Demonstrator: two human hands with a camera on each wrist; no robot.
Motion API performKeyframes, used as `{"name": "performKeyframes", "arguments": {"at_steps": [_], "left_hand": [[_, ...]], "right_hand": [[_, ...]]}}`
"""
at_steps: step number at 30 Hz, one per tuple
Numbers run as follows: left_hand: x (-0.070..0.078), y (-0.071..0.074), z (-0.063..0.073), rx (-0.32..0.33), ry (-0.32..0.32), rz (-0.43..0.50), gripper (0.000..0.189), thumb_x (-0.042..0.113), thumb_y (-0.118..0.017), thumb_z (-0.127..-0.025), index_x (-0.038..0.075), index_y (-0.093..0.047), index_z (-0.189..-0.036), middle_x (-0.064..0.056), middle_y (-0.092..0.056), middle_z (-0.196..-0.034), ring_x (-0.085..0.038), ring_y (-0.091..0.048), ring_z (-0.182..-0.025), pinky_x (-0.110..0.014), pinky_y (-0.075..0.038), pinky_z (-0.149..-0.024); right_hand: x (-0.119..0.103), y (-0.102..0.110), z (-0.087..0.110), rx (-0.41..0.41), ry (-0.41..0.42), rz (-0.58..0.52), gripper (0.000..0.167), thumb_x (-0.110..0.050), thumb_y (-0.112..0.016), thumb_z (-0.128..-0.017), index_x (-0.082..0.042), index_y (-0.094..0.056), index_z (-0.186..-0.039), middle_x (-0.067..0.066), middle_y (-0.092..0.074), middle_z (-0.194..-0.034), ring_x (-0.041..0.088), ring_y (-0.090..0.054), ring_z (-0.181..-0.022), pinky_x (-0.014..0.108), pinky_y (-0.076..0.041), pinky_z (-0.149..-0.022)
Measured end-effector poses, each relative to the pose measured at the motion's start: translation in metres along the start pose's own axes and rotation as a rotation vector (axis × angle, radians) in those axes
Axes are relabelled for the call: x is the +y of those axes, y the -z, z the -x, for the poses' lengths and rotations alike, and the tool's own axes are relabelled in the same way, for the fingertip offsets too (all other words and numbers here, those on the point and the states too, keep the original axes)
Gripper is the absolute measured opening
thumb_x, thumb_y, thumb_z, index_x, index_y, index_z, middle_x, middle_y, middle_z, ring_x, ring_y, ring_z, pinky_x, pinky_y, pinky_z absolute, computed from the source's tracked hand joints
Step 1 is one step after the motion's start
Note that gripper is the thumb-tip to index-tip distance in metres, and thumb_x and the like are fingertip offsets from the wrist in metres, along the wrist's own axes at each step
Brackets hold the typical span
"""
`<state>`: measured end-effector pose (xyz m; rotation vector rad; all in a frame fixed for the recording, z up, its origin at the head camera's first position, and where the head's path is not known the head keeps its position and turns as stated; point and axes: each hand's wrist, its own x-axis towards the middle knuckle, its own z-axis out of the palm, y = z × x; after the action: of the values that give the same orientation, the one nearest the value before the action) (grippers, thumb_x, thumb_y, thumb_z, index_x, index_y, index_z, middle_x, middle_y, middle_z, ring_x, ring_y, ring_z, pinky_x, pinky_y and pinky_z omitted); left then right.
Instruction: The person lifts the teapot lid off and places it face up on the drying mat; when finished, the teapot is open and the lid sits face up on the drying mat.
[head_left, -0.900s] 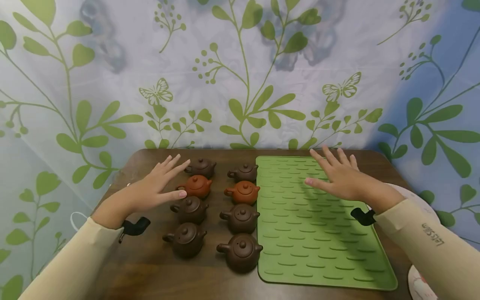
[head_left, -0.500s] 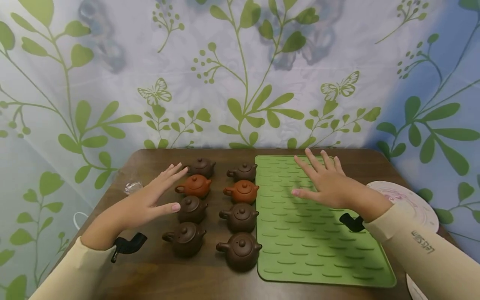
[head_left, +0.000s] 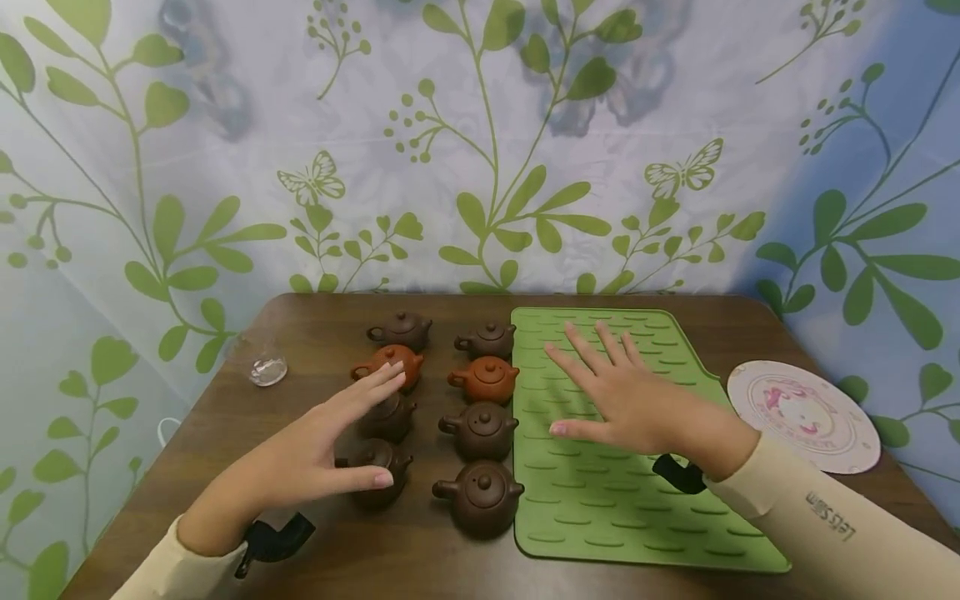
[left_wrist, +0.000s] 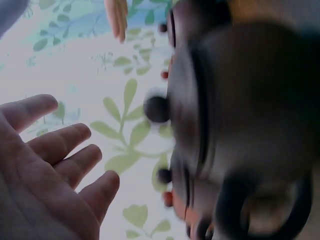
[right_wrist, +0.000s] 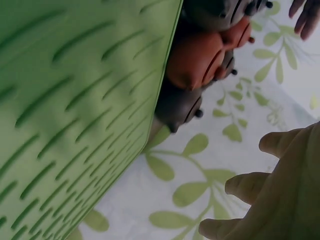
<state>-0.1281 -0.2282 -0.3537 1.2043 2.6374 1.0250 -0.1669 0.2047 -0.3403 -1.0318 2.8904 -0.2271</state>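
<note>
Two columns of small clay teapots stand on the wooden table, mostly dark brown like the nearest one [head_left: 483, 500], with one reddish-orange teapot [head_left: 489, 381] in each column. My left hand [head_left: 307, 454] hovers over the left column with its fingers straight, partly covering the nearer brown teapots there. In the left wrist view a blurred brown teapot [left_wrist: 250, 100] looms beside the spread fingers. Above the green ridged mat [head_left: 600, 517], my right hand [head_left: 637, 404] is spread flat and holds nothing. The right wrist view shows those fingers apart from the mat and teapots.
A round pinkish-white printed mat [head_left: 802, 417] lies at the table's right side. A small clear glass object [head_left: 267, 368] sits at the far left of the wooden table [head_left: 315, 333]. Behind the table hangs a leaf-patterned cloth [head_left: 480, 150].
My right hand has moved left and nearer over the green mat. My left hand has come nearer and slightly right, over the nearer teapots, uncovering the glass object. The teapots stay in place.
</note>
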Motion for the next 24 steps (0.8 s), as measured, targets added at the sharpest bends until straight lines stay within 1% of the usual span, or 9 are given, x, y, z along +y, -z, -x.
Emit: {"name": "performKeyframes", "arguments": {"at_steps": [4, 7, 10, 13, 15, 18, 21, 24], "left_hand": [[0.009, -0.014, -0.004, -0.047, -0.019, 0.019, 0.108, 0.048, -0.085, -0.089, 0.025, -0.019, -0.171, 0.000, -0.017, -0.174, -0.025, -0.021, -0.157, -0.039, -0.029, -0.121], [0.013, -0.024, -0.006, -0.059, -0.040, 0.026, 0.108, 0.049, -0.085, -0.088, 0.023, -0.020, -0.170, -0.001, -0.023, -0.172, -0.025, -0.025, -0.155, -0.039, -0.031, -0.120], [0.016, -0.033, -0.007, -0.038, -0.076, 0.029, 0.105, 0.047, -0.086, -0.089, 0.020, -0.025, -0.169, -0.001, -0.030, -0.170, -0.025, -0.033, -0.152, -0.038, -0.034, -0.118], [0.017, -0.042, -0.009, 0.008, -0.127, 0.022, 0.096, 0.041, -0.086, -0.090, 0.015, -0.034, -0.166, -0.003, -0.038, -0.166, -0.025, -0.040, -0.148, -0.040, -0.041, -0.114], [0.016, -0.049, -0.011, 0.045, -0.175, 0.007, 0.088, 0.035, -0.087, -0.091, 0.010, -0.042, -0.162, -0.006, -0.043, -0.162, -0.026, -0.046, -0.145, -0.040, -0.046, -0.110], [0.015, -0.058, -0.015, 0.089, -0.264, -0.035, 0.075, 0.025, -0.088, -0.091, 0.002, -0.053, -0.153, -0.012, -0.054, -0.153, -0.028, -0.055, -0.137, -0.041, -0.052, -0.103], [0.014, -0.067, -0.017, 0.110, -0.343, -0.062, 0.062, 0.018, -0.086, -0.092, -0.001, -0.060, -0.145, -0.015, -0.062, -0.143, -0.028, -0.062, -0.128, -0.040, -0.055, -0.098], [0.013, -0.073, -0.018, 0.110, -0.366, -0.053, 0.052, 0.013, -0.085, -0.092, -0.002, -0.066, -0.138, -0.014, -0.067, -0.135, -0.025, -0.066, -0.122, -0.035, -0.055, -0.098]], "right_hand": [[-0.010, -0.003, 0.000, 0.011, 0.049, 0.007, 0.098, -0.079, -0.046, -0.098, -0.023, -0.011, -0.172, 0.014, 0.006, -0.174, 0.051, 0.010, -0.154, 0.074, -0.001, -0.116], [-0.016, -0.006, -0.001, 0.015, 0.083, 0.014, 0.098, -0.079, -0.045, -0.098, -0.024, -0.010, -0.172, 0.014, 0.007, -0.174, 0.051, 0.008, -0.154, 0.073, -0.002, -0.117], [-0.024, -0.008, -0.001, 0.009, 0.120, 0.021, 0.099, -0.079, -0.045, -0.098, -0.024, -0.009, -0.172, 0.014, 0.007, -0.174, 0.050, 0.009, -0.154, 0.071, -0.003, -0.118], [-0.032, -0.009, -0.002, 0.005, 0.163, 0.035, 0.099, -0.079, -0.045, -0.098, -0.024, -0.009, -0.172, 0.014, 0.006, -0.174, 0.049, 0.007, -0.154, 0.070, -0.006, -0.119], [-0.038, -0.010, -0.003, -0.003, 0.192, 0.050, 0.100, -0.080, -0.044, -0.097, -0.023, -0.009, -0.172, 0.013, 0.005, -0.174, 0.049, 0.007, -0.154, 0.069, -0.008, -0.120], [-0.046, -0.012, -0.004, -0.023, 0.243, 0.075, 0.101, -0.081, -0.042, -0.097, -0.020, -0.012, -0.171, 0.012, 0.005, -0.175, 0.048, 0.005, -0.155, 0.066, -0.011, -0.121], [-0.055, -0.017, -0.005, -0.054, 0.288, 0.087, 0.103, -0.082, -0.042, -0.095, -0.019, -0.014, -0.171, 0.007, 0.006, -0.175, 0.045, 0.005, -0.156, 0.063, -0.012, -0.122], [-0.062, -0.024, -0.006, -0.074, 0.334, 0.087, 0.103, -0.082, -0.043, -0.095, -0.017, -0.017, -0.171, 0.005, 0.005, -0.175, 0.043, 0.002, -0.157, 0.060, -0.017, -0.122]]}}
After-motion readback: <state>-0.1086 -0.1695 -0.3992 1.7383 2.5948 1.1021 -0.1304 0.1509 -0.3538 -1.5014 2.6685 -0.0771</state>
